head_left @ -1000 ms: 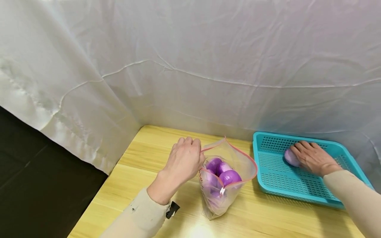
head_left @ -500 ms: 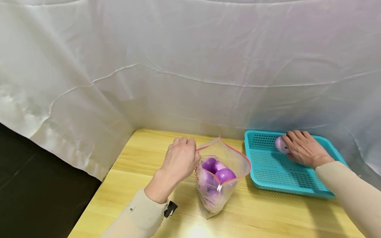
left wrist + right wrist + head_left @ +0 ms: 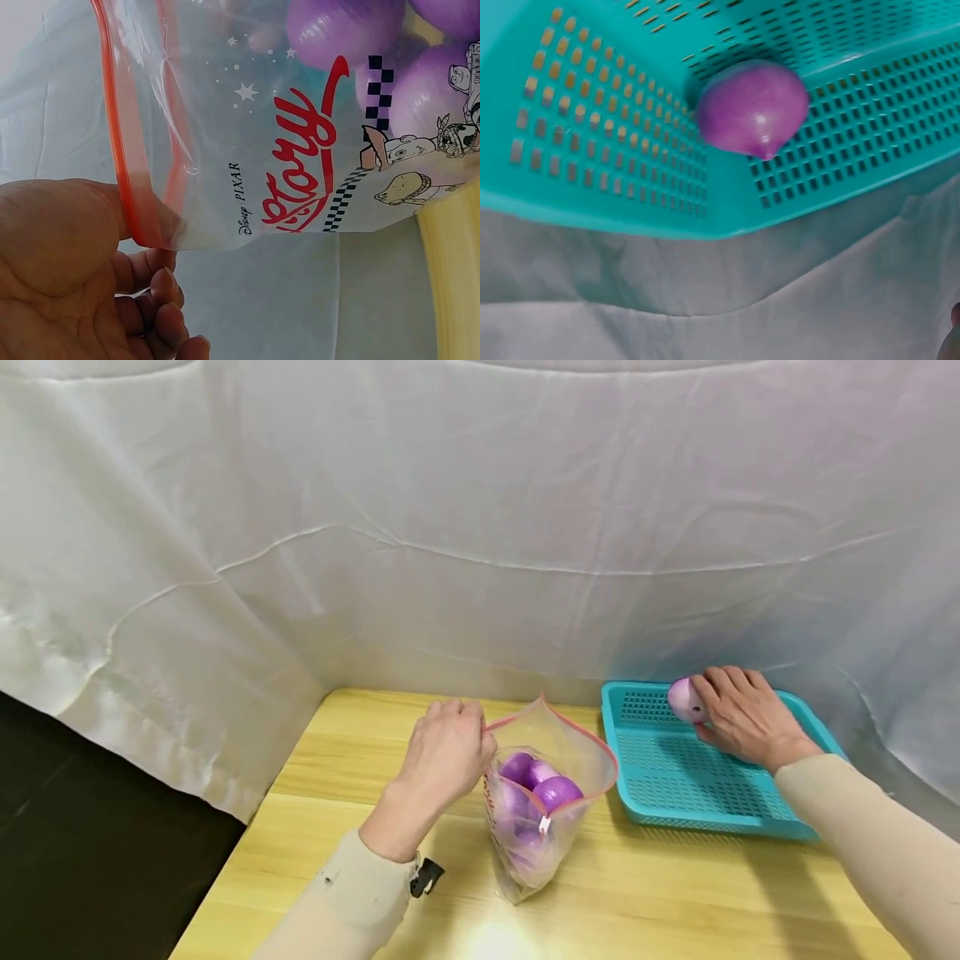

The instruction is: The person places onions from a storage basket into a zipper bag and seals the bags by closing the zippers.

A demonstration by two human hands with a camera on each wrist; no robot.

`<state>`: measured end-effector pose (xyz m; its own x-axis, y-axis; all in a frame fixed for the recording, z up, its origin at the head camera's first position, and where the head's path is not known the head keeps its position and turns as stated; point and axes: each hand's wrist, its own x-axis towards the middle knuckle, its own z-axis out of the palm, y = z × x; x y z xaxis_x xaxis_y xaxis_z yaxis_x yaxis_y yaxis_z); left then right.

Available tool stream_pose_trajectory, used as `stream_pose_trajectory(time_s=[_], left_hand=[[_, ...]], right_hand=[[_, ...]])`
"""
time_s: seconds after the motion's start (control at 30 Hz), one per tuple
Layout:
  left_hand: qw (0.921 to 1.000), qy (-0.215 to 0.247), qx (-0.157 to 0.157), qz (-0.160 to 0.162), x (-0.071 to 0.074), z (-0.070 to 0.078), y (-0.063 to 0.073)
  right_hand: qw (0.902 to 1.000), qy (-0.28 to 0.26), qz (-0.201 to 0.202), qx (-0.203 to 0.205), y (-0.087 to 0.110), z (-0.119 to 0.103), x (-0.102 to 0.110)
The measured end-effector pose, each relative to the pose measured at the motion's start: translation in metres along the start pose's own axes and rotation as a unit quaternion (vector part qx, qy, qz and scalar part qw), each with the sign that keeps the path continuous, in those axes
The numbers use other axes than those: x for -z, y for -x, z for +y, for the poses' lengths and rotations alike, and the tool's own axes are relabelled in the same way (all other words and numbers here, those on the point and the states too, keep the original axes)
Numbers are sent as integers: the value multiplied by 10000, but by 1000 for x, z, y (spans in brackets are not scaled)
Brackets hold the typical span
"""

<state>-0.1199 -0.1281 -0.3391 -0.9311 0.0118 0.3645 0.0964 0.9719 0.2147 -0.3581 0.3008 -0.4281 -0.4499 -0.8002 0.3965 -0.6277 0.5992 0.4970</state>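
My left hand [image 3: 446, 747] pinches the red-edged rim of a clear zip bag [image 3: 525, 852], which stands on the table with its mouth spread. Several purple onions [image 3: 557, 794] fill its lower part. In the left wrist view the thumb reaches inside the rim of the bag [image 3: 247, 180], with the curled fingers outside. On the right, my right hand [image 3: 750, 714] grips a pale purple onion [image 3: 686, 701] over the turquoise basket [image 3: 675, 814]. Another purple onion [image 3: 750, 109] lies in a basket corner in the right wrist view; the head view does not show it.
The basket stands right of the bag, near the pale cloth [image 3: 480, 527] hanging behind the wooden table [image 3: 352, 727]. The table's left edge drops to a dark area [image 3: 90, 852].
My right hand has lifted the onion off the basket floor, up and slightly left. The left hand keeps holding the bag rim. The head view has shifted, so the scene sits further left.
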Motion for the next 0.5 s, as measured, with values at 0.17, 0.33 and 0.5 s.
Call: stream_pose_trajectory(time_s=[0.17, 0.33, 0.5], left_hand=[[9999, 35, 92, -23, 0, -1, -3], [9998, 87, 141, -54, 0, -2, -6], [9999, 46, 91, 28, 0, -3, -9]], right_hand=[[9995, -104, 179, -231, -15, -8, 10], [9989, -185, 399, -179, -22, -13, 15], [9980, -187, 595, -103, -28, -13, 21]])
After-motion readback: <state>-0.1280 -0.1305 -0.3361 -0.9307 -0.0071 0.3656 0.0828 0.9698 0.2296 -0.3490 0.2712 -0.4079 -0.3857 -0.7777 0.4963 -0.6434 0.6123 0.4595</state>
